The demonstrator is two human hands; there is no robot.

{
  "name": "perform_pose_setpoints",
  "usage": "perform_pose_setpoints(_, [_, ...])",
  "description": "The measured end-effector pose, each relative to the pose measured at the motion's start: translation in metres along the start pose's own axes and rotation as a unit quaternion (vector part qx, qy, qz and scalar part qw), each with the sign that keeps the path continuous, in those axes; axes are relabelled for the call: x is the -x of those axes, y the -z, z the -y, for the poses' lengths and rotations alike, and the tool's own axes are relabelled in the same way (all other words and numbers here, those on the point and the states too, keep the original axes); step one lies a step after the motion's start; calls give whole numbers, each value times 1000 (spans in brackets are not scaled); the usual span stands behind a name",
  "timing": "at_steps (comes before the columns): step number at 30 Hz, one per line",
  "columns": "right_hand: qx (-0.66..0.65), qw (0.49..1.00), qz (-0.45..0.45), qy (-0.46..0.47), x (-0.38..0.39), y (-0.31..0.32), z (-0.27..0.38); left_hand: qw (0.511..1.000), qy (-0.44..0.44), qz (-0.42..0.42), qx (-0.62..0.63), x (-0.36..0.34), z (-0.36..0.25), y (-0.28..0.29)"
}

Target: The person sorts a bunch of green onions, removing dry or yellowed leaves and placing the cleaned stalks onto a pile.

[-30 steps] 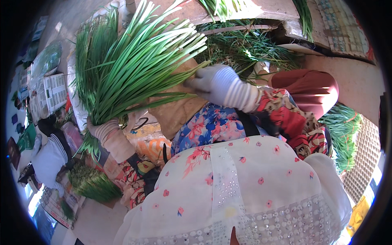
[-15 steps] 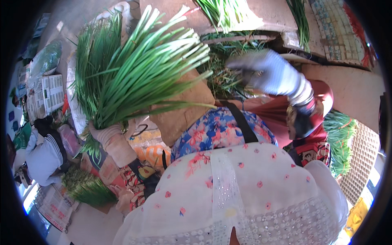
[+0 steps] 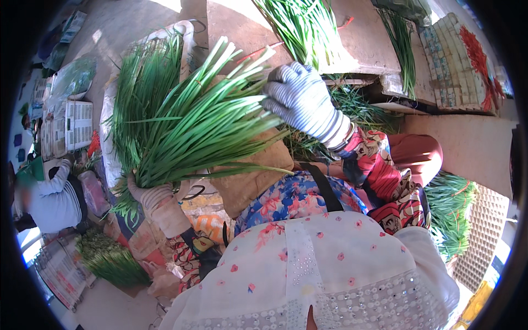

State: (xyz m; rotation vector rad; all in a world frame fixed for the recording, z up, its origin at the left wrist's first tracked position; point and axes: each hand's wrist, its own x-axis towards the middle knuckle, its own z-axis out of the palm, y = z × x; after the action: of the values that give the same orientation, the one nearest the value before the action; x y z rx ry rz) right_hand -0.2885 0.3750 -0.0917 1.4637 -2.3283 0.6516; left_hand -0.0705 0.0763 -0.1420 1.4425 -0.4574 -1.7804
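Your left hand clasps the green bunch, likely leaving its pale ends loose beside your curled right hand, whose hold's unclear.

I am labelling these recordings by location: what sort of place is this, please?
Probably a vegetable-packing workspace: green stalks in the left hand, tied bundles at right, red strips beyond.

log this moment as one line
left hand: grips green stalks near leafy ends; right hand: at their pale ends; ahead: more stalks on board
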Motion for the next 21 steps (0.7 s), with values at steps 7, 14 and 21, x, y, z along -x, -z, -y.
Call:
perform_pose_setpoints(7, [112, 985, 129, -32, 55, 29, -33, 978, -83, 146, 128, -61, -12, 40])
perform_pose_setpoints(14, [-265, 932, -19, -247, 39, 40, -26, 948, -65, 262, 168, -61, -22, 47])
perform_pose_setpoints(21, [45, 990, 44, 130, -8, 14, -18, 933, -59, 315, 165, -9, -30, 20])
